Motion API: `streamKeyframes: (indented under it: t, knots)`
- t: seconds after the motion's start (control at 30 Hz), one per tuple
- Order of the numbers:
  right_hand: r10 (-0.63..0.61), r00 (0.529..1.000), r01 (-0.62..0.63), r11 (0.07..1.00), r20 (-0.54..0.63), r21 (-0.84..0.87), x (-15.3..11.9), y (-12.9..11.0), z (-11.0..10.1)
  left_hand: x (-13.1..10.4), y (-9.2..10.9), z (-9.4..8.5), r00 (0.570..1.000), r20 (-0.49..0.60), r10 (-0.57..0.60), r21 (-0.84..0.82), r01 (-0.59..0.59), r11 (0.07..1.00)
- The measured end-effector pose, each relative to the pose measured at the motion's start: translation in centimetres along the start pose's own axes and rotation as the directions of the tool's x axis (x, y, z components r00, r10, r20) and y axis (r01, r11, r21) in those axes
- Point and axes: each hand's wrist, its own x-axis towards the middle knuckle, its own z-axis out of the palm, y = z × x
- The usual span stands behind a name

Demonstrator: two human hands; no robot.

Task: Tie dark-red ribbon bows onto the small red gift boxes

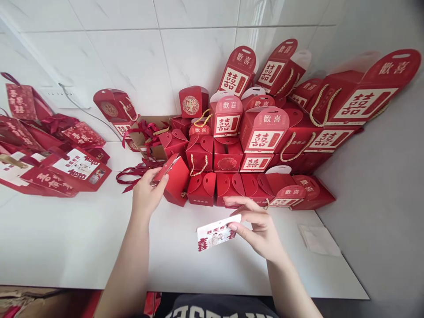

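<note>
My left hand [149, 191] is closed on the top edge of a red gift box [178, 180], which leans to the left at the near end of the box rows. My right hand [256, 226] pinches a white card [217, 234] between thumb and fingers, over the bare tabletop. On the card are red characters and a drawing of a couple, turned toward me. Just beyond that hand stands a row of red gift boxes [201, 189] with rounded flaps.
Stacked red boxes with rope handles [326, 106] fill the back right against the wall. Dark red ribbons [141, 170] lie beside an open cardboard box. Finished-looking red bags with tags [79, 170] sit at the left. White tissue [319, 240] rests on the white table [82, 238].
</note>
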Motion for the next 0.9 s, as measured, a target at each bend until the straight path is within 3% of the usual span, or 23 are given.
streamKeyframes:
  t: [0.13,0.2,0.27,0.33,0.4,0.47,0.53,0.6,0.67,0.8,0.9]
  knots:
    - [0.005,0.996,0.002,0.997,0.090,-0.078,-0.1,-0.3,0.2,1.5,-0.5,-1.1,0.995,-0.063,-0.072,0.038,0.075,0.996]
    - [-0.013,0.992,0.027,0.993,0.126,-0.111,-0.1,-0.4,0.3,1.7,-0.8,-1.7,0.992,-0.119,-0.049,0.066,0.057,0.996]
    - [-0.079,0.984,0.106,0.980,0.159,-0.167,0.0,-0.5,0.4,1.0,-0.9,-2.3,0.978,-0.207,0.028,0.003,-0.028,1.000]
    - [-0.173,0.967,0.217,0.945,0.189,-0.245,0.1,-0.7,0.5,-0.4,-0.7,-2.9,0.928,-0.351,0.128,-0.098,-0.173,0.980]
    - [-0.252,0.941,0.317,0.892,0.228,-0.323,0.1,-1.1,0.8,-2.1,-0.3,-3.7,0.828,-0.501,0.253,-0.128,-0.359,0.924]
    - [-0.315,0.901,0.413,0.834,0.299,-0.366,0.1,-1.9,1.3,-3.7,0.3,-4.6,0.671,-0.587,0.453,-0.049,-0.587,0.808]
    - [-0.373,0.843,0.511,0.778,0.387,-0.365,0.0,-2.9,1.9,-5.1,1.1,-5.6,0.495,-0.522,0.695,0.077,-0.784,0.616]
    - [-0.417,0.790,0.585,0.733,0.450,-0.347,0.0,-4.0,2.4,-6.2,2.1,-6.2,0.380,-0.370,0.848,0.154,-0.875,0.459]
    - [-0.419,0.774,0.606,0.708,0.474,-0.364,-0.1,-5.0,2.7,-7.1,2.9,-6.3,0.344,-0.284,0.895,0.171,-0.900,0.401]
    - [-0.395,0.809,0.568,0.717,0.436,-0.403,-0.8,-6.0,2.4,-8.0,3.7,-4.6,0.317,-0.309,0.897,0.102,-0.926,0.363]
    - [-0.390,0.825,0.544,0.741,0.408,-0.393,-1.6,-6.3,1.9,-8.1,3.8,-2.7,0.340,-0.378,0.861,0.024,-0.926,0.376]
